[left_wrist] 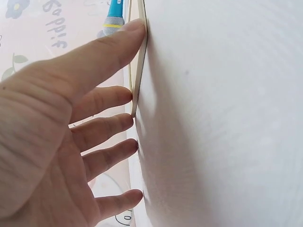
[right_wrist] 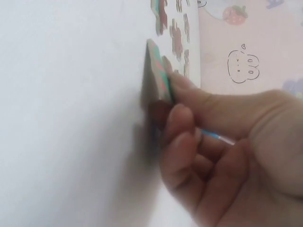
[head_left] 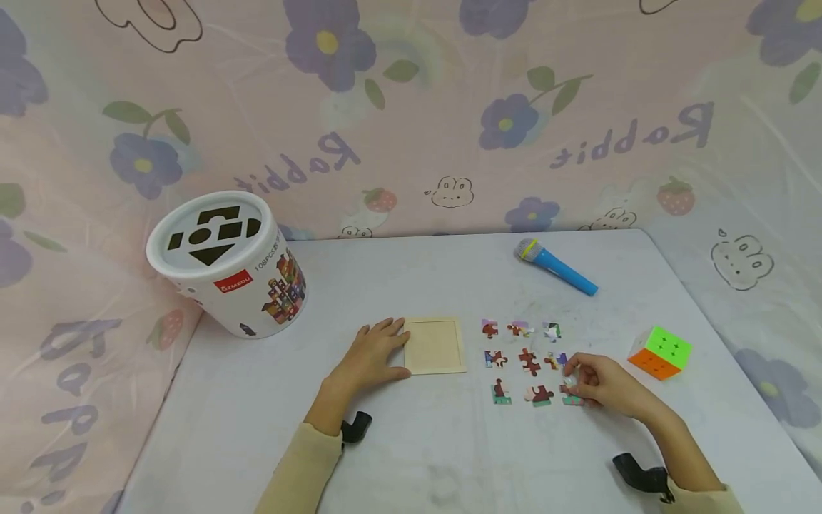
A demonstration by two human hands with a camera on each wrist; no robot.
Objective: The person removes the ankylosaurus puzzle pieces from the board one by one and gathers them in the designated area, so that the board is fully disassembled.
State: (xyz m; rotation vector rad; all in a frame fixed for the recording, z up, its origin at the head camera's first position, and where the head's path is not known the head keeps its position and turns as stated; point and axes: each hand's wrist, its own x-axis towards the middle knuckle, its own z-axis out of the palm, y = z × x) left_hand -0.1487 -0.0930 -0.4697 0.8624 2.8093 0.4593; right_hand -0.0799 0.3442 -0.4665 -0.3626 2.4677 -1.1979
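My left hand (head_left: pixel 371 357) lies at the left side of a square wooden puzzle tray (head_left: pixel 434 346), its fingers spread. The left wrist view shows the thumb on the edge of the tray (left_wrist: pixel 138 61) and fingertips right at its side. With thumb and fingers, my right hand (head_left: pixel 606 385) pinches a corner puzzle piece (right_wrist: pixel 160 71), green along one side and tilted off the tabletop in the right wrist view. Other jigsaw pieces lie in rows between the hands, among them a brown middle piece (head_left: pixel 529 362) and a green-edged one (head_left: pixel 539 395).
A blue toy microphone (head_left: pixel 565 271) lies behind the pieces. To the right of the right hand sits a puzzle cube (head_left: pixel 661 353). At the back left stands a white bucket (head_left: pixel 234 285) with shaped holes in its lid. Printed cloth (head_left: pixel 411 143) hangs behind the white table (head_left: pixel 411 457).
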